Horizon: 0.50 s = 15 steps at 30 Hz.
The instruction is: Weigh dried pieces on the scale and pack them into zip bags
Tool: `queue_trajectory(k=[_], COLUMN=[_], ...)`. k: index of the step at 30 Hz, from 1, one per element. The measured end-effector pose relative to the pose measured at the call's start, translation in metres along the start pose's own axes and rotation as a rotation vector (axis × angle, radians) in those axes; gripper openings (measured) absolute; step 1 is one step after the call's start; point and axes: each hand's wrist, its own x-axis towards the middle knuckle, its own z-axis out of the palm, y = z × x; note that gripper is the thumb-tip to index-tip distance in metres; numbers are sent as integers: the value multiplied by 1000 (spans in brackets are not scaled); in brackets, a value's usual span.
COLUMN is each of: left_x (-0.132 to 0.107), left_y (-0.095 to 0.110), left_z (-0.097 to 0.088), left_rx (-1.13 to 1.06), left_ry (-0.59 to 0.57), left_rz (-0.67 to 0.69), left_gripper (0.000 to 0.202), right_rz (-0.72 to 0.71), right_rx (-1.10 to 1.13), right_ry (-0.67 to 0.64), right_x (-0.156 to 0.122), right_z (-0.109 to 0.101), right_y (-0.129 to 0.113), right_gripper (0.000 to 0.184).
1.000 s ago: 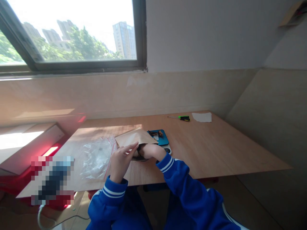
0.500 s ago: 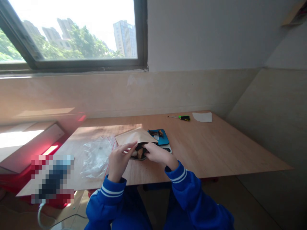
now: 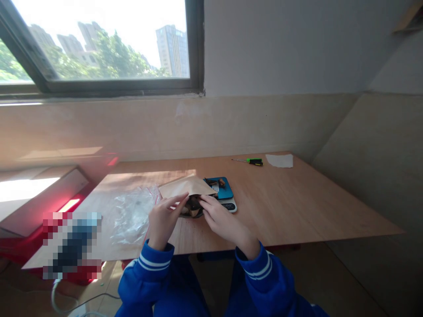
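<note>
A brown paper bag [image 3: 188, 185] lies on the table with its mouth towards me. Dark and pale chunky pieces [image 3: 191, 207] show inside the mouth; their kind is unclear. My left hand [image 3: 166, 219] pinches the bag's left rim between thumb and fingers. At the right side of the mouth, my right hand [image 3: 220, 216] has its fingertips closed on the rim, thumb partly hidden. Behind the bag stands a kitchen scale [image 3: 226, 189] with a blue platform, partly covered by the bag. Dark dried pieces [image 3: 216, 182] rest on the platform.
A clear plastic bag [image 3: 130, 215] lies left of my left hand. Farther back on the table [image 3: 297, 207] are a green-and-black screwdriver [image 3: 254, 162] and a white paper piece [image 3: 280, 161]. A blurred-out object [image 3: 74, 244] is at the table's left edge.
My right hand has drawn back from inside the bag's mouth to its right rim, and its forearm has shifted right and down. More of the scale's display shows. My left hand stays put.
</note>
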Motion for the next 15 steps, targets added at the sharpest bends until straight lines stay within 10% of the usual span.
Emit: queue_trajectory(k=[15], left_x=[2], left_y=[3], left_z=[-1], left_rx=[0], left_ry=[26], left_rz=[-16], left_gripper=[21], right_rz=[37], right_rx=[403], right_ry=[289], right_x=[-20], right_z=[-8], right_y=[12], right_gripper=[33])
